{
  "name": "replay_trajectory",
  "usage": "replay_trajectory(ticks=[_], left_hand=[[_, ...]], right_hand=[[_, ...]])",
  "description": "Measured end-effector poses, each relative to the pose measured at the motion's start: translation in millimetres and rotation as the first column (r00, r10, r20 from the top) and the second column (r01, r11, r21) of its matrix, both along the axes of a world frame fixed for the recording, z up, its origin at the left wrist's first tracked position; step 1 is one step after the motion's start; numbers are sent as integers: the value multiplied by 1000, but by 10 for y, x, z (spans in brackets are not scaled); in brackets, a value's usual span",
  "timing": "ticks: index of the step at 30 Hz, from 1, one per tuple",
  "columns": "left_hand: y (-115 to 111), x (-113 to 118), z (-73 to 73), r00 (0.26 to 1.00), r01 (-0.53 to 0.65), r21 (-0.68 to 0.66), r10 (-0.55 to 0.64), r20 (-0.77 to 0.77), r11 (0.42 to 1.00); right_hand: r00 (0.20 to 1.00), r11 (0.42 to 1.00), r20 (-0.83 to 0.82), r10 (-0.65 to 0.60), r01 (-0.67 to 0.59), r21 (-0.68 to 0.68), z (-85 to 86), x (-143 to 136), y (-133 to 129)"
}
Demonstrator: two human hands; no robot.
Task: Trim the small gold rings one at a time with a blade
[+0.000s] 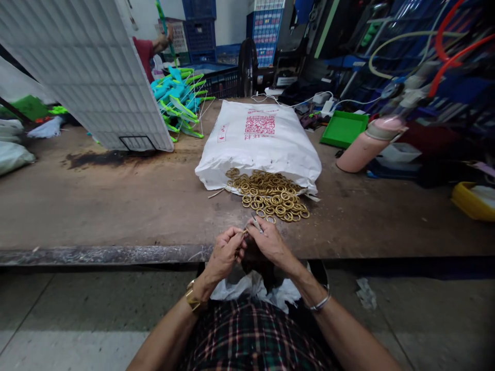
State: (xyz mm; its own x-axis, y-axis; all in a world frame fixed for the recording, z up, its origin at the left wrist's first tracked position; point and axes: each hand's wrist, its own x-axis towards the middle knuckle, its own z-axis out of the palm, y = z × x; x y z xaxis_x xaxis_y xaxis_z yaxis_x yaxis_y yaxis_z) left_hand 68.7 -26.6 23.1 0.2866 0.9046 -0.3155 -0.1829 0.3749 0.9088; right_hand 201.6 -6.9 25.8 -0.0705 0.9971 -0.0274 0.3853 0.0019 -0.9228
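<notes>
My left hand [227,251] is closed in a pinch on a gold-coloured ring [245,232], mostly covered by the fingers, at the table's front edge. Right beside it, my right hand [273,243] is closed round a small pointed metal tool [257,224], whose exact kind I cannot make out. The fingertips of both hands meet at the ring. Just beyond them a heap of gold-coloured rings [276,201] spills onto the tabletop from the mouth of a white woven sack [228,129] with red print.
A brown worktable [116,206] spans the view. On it stand a grey ribbed panel [104,67], turquoise and green plastic pieces [180,100], a green tray [344,129], a pink bottle [367,147] and a yellow container [469,201]. Another person's arm [158,44] shows behind the panel.
</notes>
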Motion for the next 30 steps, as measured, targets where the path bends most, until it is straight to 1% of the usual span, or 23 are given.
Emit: replay_trajectory(ticks=[2,4,8,10,14,19,24,30], left_hand=[[-5,-2,-7,1000,-4,5,4,20,1000],[-4,-7,-12,999,-9,6,9,41,1000],[18,-16,-9,997,-44,-19,45,66,999],[29,-17,-10,996,-56,-16,57,62,998],[34,-18,-17,998,-51,24,51,25,998],[29,-24,-35,998,-37,63,41,-49,997],[27,-23,-61,992,-34,109,47,-120,993],[15,-26,-63,984,-30,135,53,-170,990]], right_hand=[[1000,1000,-18,1,-1,-16,-5,9,11],[1000,1000,1,-1,1,-21,-31,20,14],[991,999,136,-7,1,43,-93,39,-27],[975,996,221,30,-49,81,-101,41,-69],[916,976,380,130,-185,112,-96,35,-140],[831,964,544,115,-227,142,-115,26,-161],[787,967,609,100,-220,125,-84,20,-172],[772,975,632,74,-190,118,-36,9,-185]])
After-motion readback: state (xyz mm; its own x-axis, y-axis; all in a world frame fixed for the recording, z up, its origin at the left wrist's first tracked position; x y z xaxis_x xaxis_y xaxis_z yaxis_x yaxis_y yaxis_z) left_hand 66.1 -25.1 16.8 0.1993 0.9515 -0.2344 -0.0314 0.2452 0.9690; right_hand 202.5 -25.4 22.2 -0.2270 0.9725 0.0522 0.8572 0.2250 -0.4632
